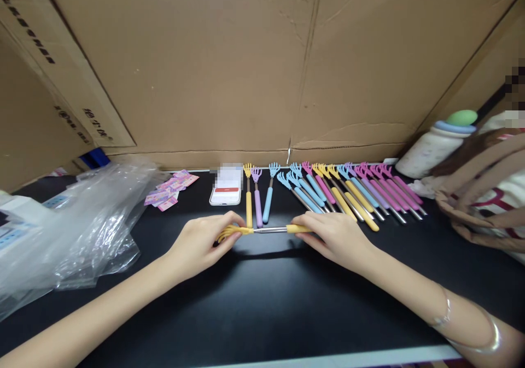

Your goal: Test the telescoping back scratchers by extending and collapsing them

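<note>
A yellow back scratcher point(270, 229) with a metal shaft lies crosswise between my two hands, just above the black table. My left hand point(200, 242) is closed on its claw end, fingers and thumb pinching the yellow claw. Its yellow handle is gripped by my right hand point(336, 237), which covers the far end. Just behind it lie a yellow back scratcher point(249, 209), a purple one point(258, 204) and a blue one point(268, 204), claws pointing away from me. Farther right, a row of several more in blue, pink, yellow and purple point(353, 193) lies slanted.
A phone point(226, 193) lies behind my left hand, with small pink cards point(170, 187) to its left. Clear plastic bags point(94, 220) cover the left side. At right stand a tilted white bottle point(430, 149) and a brown-strapped bag point(488, 193). Cardboard point(229, 72) walls the back.
</note>
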A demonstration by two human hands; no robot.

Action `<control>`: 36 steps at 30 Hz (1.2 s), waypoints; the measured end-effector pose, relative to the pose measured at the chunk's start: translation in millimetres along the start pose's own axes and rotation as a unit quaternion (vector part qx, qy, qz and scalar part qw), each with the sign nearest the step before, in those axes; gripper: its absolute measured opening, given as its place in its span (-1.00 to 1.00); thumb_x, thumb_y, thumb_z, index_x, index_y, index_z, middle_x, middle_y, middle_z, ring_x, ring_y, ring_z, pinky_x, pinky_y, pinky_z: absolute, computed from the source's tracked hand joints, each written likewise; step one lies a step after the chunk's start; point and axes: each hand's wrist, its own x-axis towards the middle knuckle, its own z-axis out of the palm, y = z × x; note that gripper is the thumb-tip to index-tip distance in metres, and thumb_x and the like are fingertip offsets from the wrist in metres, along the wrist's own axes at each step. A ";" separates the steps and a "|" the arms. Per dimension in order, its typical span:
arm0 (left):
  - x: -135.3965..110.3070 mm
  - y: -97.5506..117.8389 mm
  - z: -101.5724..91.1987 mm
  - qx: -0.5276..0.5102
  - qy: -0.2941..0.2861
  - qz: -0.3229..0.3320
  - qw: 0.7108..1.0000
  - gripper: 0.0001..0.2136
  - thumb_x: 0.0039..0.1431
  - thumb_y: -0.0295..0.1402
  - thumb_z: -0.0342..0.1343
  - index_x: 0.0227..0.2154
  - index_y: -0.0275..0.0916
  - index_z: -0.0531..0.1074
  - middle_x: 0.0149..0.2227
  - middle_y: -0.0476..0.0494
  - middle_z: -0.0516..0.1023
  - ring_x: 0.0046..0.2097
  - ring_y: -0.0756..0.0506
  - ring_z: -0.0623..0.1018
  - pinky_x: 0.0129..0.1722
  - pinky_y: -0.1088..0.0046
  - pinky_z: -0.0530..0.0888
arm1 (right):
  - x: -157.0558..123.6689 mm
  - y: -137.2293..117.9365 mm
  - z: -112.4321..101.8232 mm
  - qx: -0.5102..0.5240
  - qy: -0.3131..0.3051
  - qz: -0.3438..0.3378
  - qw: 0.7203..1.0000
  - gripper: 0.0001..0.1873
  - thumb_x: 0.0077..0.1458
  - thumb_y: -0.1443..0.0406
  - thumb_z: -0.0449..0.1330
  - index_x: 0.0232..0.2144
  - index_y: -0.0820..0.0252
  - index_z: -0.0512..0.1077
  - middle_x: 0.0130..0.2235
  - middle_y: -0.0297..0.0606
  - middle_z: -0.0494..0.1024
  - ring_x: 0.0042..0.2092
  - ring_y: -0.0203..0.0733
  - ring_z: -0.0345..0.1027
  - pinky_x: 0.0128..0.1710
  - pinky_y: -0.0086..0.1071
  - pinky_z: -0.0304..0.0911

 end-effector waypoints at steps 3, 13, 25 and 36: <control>0.2 -2.5 1.2 0.052 0.030 0.027 0.998 -0.82 0.19 -0.26 -0.12 -0.25 -0.14 0.36 -0.35 0.01 0.49 -0.40 0.02 0.47 -0.45 0.58 0.29 | 0.4 -0.5 0.4 0.003 0.004 -0.003 1.000 -0.77 0.19 0.20 -0.03 -0.24 0.15 0.37 -0.33 -0.32 0.52 -0.38 -0.38 0.39 -0.43 -0.51 0.09; -1.0 3.9 -0.3 0.256 0.092 0.157 0.949 -0.88 0.15 -0.33 -0.04 -0.36 -0.16 0.39 -0.44 0.00 0.46 -0.35 -0.04 0.42 -0.38 0.45 0.23 | 3.0 -12.9 5.4 -0.028 -0.007 -0.047 0.998 -0.74 0.21 0.28 -0.08 -0.18 0.17 0.37 -0.41 -0.34 0.46 -0.42 -0.40 0.32 -0.48 -0.50 0.00; -6.4 18.7 10.0 0.277 0.084 0.218 0.932 -0.82 0.21 -0.31 -0.08 -0.48 -0.21 0.29 -0.61 0.07 0.33 -0.56 0.01 0.34 -0.51 0.42 0.12 | 2.7 -26.9 -0.1 -0.102 0.058 -0.116 0.986 -0.73 0.21 0.18 -0.05 -0.16 0.08 0.38 -0.59 -0.44 0.35 -0.56 -0.41 0.16 -0.50 -0.40 -0.15; -5.1 26.7 11.6 0.296 0.143 0.207 0.921 -0.85 0.18 -0.35 -0.03 -0.50 -0.21 0.24 -0.58 0.06 0.31 -0.46 -0.01 0.31 -0.47 0.42 0.12 | 4.0 -36.1 9.6 -0.086 0.072 -0.094 0.989 -0.82 0.16 0.32 -0.03 -0.36 0.19 0.37 -0.51 -0.35 0.33 -0.44 -0.32 0.12 -0.47 -0.38 -0.16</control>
